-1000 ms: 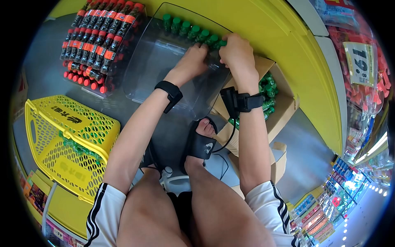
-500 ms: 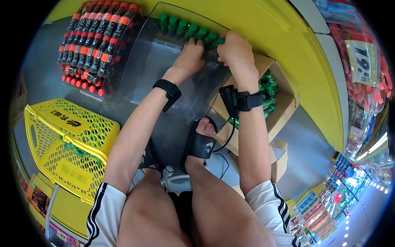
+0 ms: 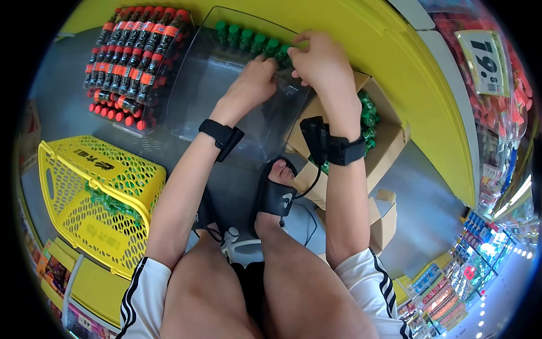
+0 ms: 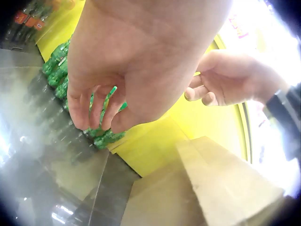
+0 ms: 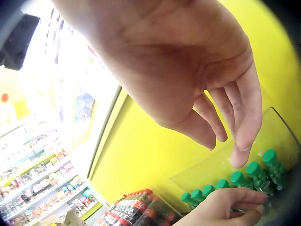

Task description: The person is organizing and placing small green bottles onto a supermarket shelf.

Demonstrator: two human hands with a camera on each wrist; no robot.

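Note:
A row of small bottles with green caps (image 3: 246, 40) stands along the far wall of a clear plastic bin (image 3: 197, 107). My left hand (image 3: 254, 80) reaches into the bin, its relaxed fingers at the front of the row's right part. Green bottles (image 4: 59, 70) show beside and between those fingers in the left wrist view. My right hand (image 3: 323, 63) is raised over the bin's right corner, close to the end bottle. In the right wrist view its fingers (image 5: 249, 108) are loosely bent and spread from the thumb, with nothing between them.
To the right, an open cardboard box (image 3: 389, 147) holds more green bottles (image 3: 368, 113). Another clear bin with red-capped dark bottles (image 3: 132, 62) stands left. A yellow basket (image 3: 101, 198) with green items lies nearer. A yellow panel (image 3: 406, 73) rises behind the bin.
My right hand has let go of the end bottle's green cap and lifted slightly, its fingers spreading. The left hand has shifted a little left along the row.

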